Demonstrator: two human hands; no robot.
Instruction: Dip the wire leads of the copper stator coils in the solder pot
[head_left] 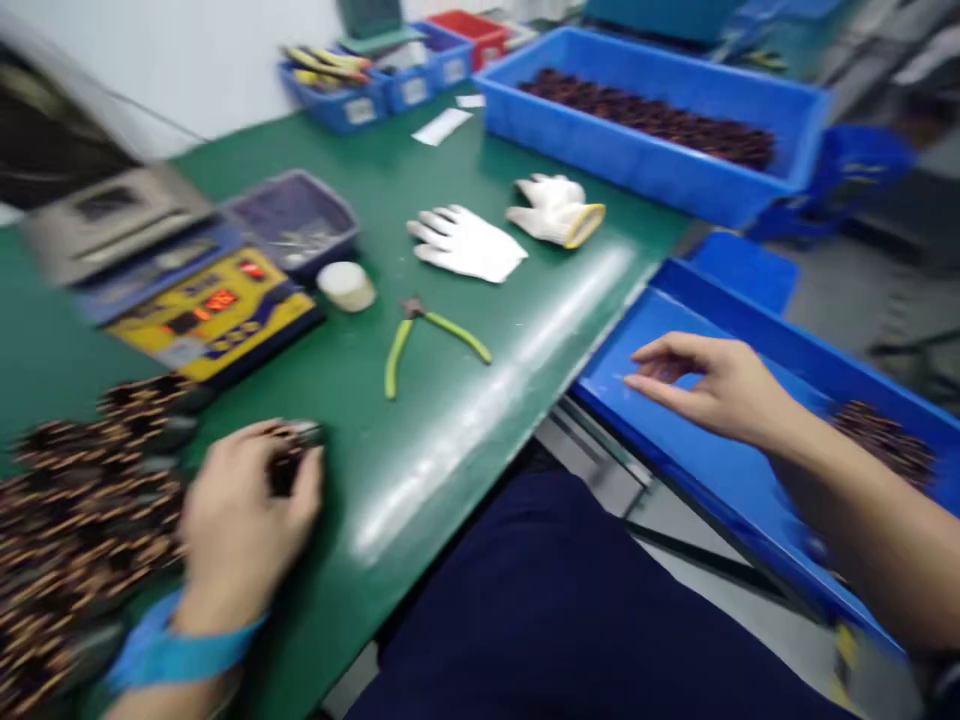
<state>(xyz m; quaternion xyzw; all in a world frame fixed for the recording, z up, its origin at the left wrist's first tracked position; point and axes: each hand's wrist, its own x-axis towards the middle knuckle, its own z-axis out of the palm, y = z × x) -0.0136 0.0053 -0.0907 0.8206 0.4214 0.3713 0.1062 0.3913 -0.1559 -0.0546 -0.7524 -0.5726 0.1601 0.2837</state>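
Observation:
My left hand (pixel 244 510), with a blue band at the wrist, is closed around a dark copper coil (pixel 283 468) on the green table (pixel 360 450). Beside it at the left lies a pile of similar copper coils (pixel 82 510). My right hand (pixel 701 385) hovers over a blue tray (pixel 652 400) at the right, its thumb and fingers apart and nothing visible between them. More coils (pixel 881 440) sit in that tray, partly behind my right forearm. Green-handled pliers (pixel 412 312) lie spread on the table between my hands.
A yellow-fronted device (pixel 217 310) stands at the left, near a grey bin (pixel 292 225) and a white round piece (pixel 346 286). White gloves (pixel 469 245) lie mid-table. Behind are a large blue bin (pixel 637 150) of coils and small blue bins (pixel 345 108).

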